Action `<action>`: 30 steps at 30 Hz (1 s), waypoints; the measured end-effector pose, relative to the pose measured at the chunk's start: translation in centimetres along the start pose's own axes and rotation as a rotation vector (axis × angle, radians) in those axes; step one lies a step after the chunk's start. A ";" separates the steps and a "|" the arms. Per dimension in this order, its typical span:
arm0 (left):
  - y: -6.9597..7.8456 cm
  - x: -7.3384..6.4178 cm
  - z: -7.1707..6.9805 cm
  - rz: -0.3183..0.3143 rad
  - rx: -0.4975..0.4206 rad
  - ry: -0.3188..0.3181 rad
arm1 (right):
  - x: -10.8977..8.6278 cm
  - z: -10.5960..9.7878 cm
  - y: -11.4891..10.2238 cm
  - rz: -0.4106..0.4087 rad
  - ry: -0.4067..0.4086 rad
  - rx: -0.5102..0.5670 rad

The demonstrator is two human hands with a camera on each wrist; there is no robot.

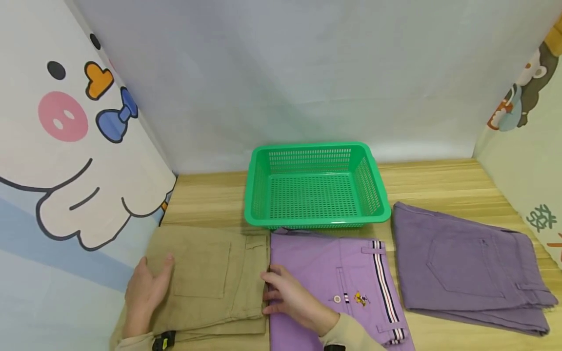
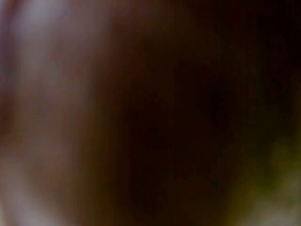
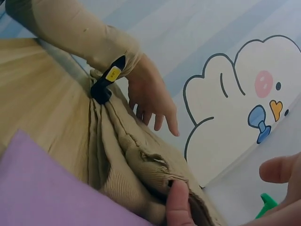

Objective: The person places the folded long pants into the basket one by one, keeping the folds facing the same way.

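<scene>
Khaki trousers (image 1: 202, 282) lie folded flat at the left of the table. My left hand (image 1: 147, 292) rests at their left edge, thumb spread over the cloth. In the right wrist view, the fingers of this left hand (image 3: 153, 96) extend loosely along the fabric. My right hand (image 1: 296, 297) lies at the khaki waistband, one fingertip touching its edge in the right wrist view, another digit held away from the cloth. Beneath that hand are folded lilac trousers (image 1: 307, 263) with a striped waistband. Dark blur fills the left wrist view.
A green plastic basket (image 1: 252, 195) with nothing inside stands behind the trousers. Darker purple trousers (image 1: 465, 263) lie folded at the right of the wooden table (image 1: 210, 195). A cartoon-printed curtain (image 1: 57, 161) borders the left side, and a pale curtain (image 1: 281, 73) hangs behind.
</scene>
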State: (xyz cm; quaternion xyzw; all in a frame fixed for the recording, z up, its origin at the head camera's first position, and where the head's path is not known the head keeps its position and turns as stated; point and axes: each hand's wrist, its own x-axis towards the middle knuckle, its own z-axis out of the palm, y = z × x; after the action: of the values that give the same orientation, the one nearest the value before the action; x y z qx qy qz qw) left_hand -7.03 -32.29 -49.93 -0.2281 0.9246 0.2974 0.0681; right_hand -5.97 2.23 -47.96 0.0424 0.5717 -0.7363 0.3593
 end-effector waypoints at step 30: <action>-0.6 0.2 -0.5 -0.059 0.118 -0.086 | 3.6 1.6 0.8 -0.028 0.007 -0.104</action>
State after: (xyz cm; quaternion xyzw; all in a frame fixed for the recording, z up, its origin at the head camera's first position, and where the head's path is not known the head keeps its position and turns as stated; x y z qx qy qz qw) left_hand -6.87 -33.10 -49.91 -0.2380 0.9296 0.2498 0.1300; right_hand -7.66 -0.93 -49.77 0.0186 0.6111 -0.7104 0.3487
